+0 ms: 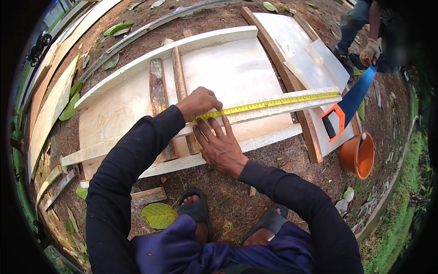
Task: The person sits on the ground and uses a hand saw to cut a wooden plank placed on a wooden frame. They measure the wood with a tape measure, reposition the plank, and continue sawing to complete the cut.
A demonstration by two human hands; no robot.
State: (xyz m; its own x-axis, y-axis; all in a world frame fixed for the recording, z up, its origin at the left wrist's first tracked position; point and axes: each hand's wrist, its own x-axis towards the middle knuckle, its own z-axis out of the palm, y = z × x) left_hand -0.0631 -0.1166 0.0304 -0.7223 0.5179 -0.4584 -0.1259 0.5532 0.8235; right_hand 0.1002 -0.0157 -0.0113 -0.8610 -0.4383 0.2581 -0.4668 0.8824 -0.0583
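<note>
A yellow tape measure (273,101) lies stretched along a pale wooden batten (255,114) that crosses a white panel frame. My left hand (199,104) is closed at the tape's near-left stretch, its fingertips pressed down there. Whatever is pinched in them is too small to make out. Just below, my right hand (222,147) rests with fingers spread, the tips against the batten and the tape's edge. The tape's far end reaches the right end of the batten.
A handsaw (350,102) with an orange handle stands at the right, a co-worker's gloved hand (370,52) at its tip. Below it sits an orange bucket (357,156). A brown beam (283,68) borders more white sheets. Long planks (54,109) lie left; leaves litter the soil.
</note>
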